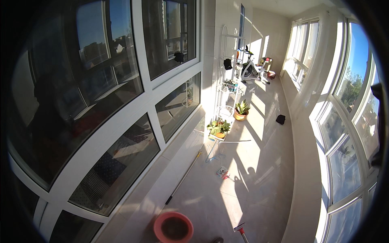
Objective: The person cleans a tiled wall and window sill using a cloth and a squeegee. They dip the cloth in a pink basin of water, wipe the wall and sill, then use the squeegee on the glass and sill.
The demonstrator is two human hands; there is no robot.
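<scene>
Sharing a sunlit floor (267,198), a pink basin (157,227) and red-handled squeegee (242,232) risk a stumble.
Neither hand shows, so the grip's state cannot be told. The squeegee is at the lower edge; a misstep by the apparent shoe (218,240) nearby could upset the basin, or the pole (183,178) could roll underfoot.

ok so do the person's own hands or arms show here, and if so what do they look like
Neither hand can be made out, so gloves, cuffs or markings cannot be told. A black shape at the right rim might be part of a sleeve, but it is too dark and cut off to be sure.
</scene>
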